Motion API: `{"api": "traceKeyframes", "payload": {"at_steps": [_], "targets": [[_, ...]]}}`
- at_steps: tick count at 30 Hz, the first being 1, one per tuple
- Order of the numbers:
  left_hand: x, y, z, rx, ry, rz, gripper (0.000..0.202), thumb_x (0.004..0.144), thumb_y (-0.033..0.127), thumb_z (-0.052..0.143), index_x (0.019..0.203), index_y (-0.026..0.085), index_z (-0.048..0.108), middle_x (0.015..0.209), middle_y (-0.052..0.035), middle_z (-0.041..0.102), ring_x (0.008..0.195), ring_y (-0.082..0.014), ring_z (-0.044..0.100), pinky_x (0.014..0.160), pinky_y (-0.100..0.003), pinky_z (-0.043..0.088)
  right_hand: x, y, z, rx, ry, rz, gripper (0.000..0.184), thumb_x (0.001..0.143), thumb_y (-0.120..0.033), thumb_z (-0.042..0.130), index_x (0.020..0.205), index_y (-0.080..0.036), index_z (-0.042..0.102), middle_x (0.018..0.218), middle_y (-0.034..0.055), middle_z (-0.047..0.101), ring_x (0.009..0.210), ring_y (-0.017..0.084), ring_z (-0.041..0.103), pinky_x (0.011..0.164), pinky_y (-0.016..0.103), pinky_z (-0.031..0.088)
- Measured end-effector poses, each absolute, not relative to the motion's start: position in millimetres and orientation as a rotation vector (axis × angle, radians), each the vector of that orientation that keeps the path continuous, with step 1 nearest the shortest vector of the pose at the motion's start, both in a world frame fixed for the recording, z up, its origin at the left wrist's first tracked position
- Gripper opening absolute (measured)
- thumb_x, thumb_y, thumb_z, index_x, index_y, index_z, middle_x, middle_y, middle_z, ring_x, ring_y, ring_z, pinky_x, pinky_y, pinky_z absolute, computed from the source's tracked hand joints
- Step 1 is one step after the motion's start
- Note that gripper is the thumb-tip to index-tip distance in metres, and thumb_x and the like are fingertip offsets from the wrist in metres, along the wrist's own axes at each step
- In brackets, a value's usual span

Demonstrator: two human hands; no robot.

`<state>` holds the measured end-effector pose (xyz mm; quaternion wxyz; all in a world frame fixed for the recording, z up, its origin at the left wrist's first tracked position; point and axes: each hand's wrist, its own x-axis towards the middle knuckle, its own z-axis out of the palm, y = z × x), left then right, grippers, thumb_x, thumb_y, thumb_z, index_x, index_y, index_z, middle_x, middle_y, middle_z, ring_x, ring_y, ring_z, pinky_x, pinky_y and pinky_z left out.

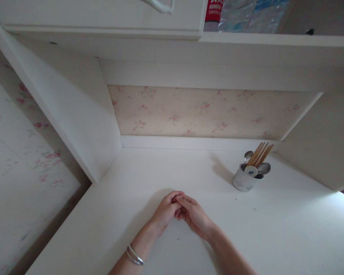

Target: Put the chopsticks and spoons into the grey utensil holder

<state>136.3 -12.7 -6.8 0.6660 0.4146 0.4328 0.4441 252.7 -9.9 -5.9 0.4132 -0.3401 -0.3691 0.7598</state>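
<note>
My left hand and my right hand are clasped together just above or on the white desktop, near the middle of the view. The fingers of both are curled and overlap each other, closed. No object shows between them, though the inside of the clasp is partly hidden. A double silver bangle circles my left wrist. Off to the right of my hands stands a white perforated utensil holder with wooden chopsticks, metal spoons and a white ceramic spoon in it.
The white desktop meets side panels at left and right. A flowered wallpaper strip runs behind it. Overhead are a cabinet door with a handle and an open shelf holding plastic-wrapped bottles and a red-labelled item.
</note>
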Motion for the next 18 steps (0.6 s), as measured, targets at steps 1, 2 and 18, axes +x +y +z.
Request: {"api": "traceKeyframes", "payload": {"at_steps": [1,2,18], "targets": [[136.1,-12.8,-6.4,0.937,0.973,1.002,0.038,0.07,0.016,0.057,0.108,0.012,0.059,0.062,0.0035,0.053,0.049,-0.0081,0.044,0.045,-0.022,0.035,252.9,-10.1,-5.8,-0.856,-0.932,1.907,0.031,0.076,-0.044,0.071,0.079,-0.013,0.064,0.062,0.0004,0.061,0.055,0.011,0.055,0.052,0.023,0.038],[136.1,-13.0,-5.6,0.936,0.972,1.002,0.039,0.07,0.015,0.057,0.108,0.012,0.059,0.061,0.0038,0.053,0.049,-0.0082,0.044,0.045,-0.022,0.035,253.1,-10.5,-5.7,-0.858,-0.933,1.905,0.031,0.076,-0.044,0.071,0.079,-0.013,0.064,0.062,0.0004,0.061,0.054,0.011,0.055,0.052,0.023,0.038],[138.6,-13.6,-0.8,0.946,1.021,0.985,0.036,0.069,0.019,0.058,0.105,0.014,0.06,0.062,0.0035,0.053,0.047,-0.0073,0.042,0.043,-0.021,0.034,253.4,-12.7,-5.9,-0.847,-0.934,1.9,0.031,0.079,-0.045,0.069,0.079,-0.014,0.063,0.061,0.0005,0.061,0.053,0.011,0.055,0.052,0.024,0.039]]}}
